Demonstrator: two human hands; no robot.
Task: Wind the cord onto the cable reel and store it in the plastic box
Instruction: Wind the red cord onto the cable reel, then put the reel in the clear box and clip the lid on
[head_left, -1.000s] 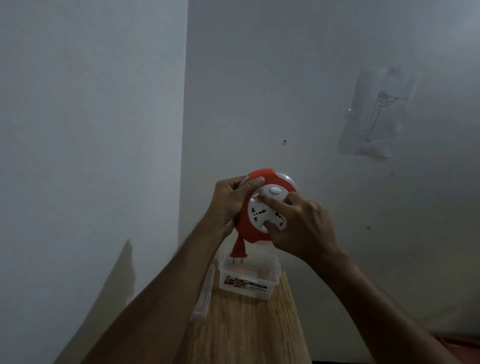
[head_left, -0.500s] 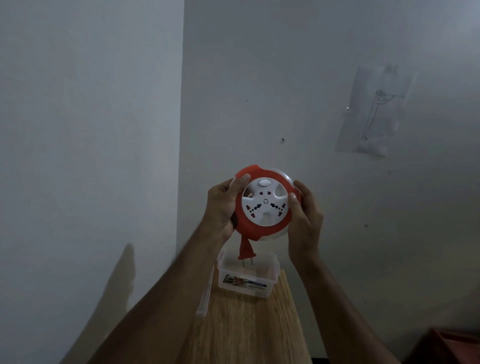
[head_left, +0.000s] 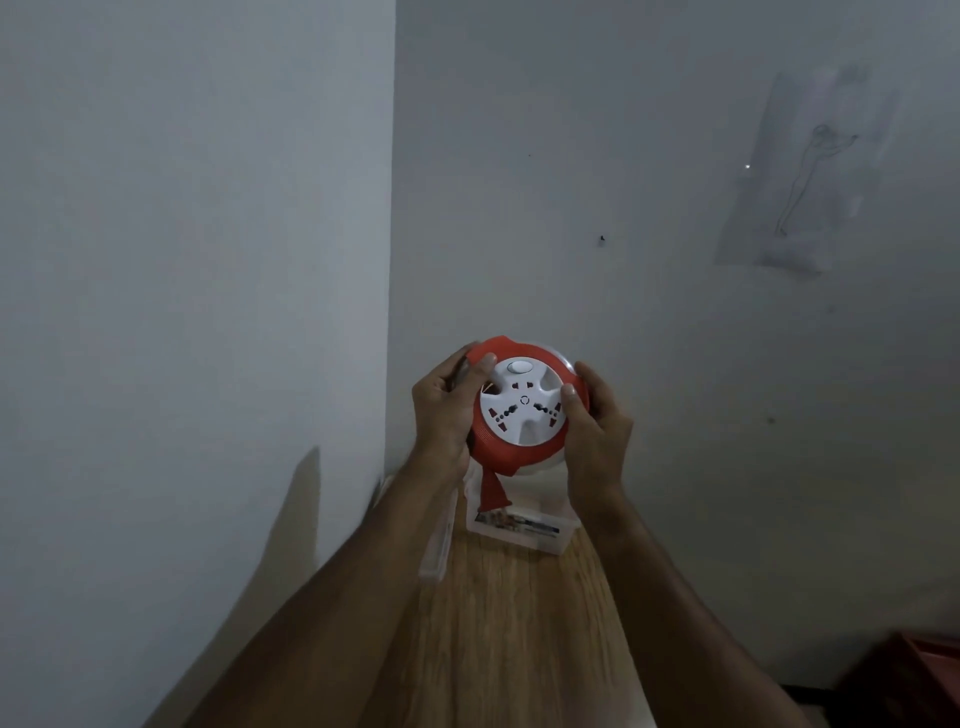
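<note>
Red-and-white reel (head_left: 524, 408) being gripped by left hand (head_left: 444, 410) and right hand (head_left: 597, 431), hanging directly above box (head_left: 519, 525) at shelf (head_left: 519, 623) far edge, plug (head_left: 492, 493) dangling boxward.

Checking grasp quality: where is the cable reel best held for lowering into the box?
Probably by the orange rim of the cable reel, from both sides, as the left hand and right hand do. The round flat body offers opposite edges, leaving the hanging plug free.
</note>
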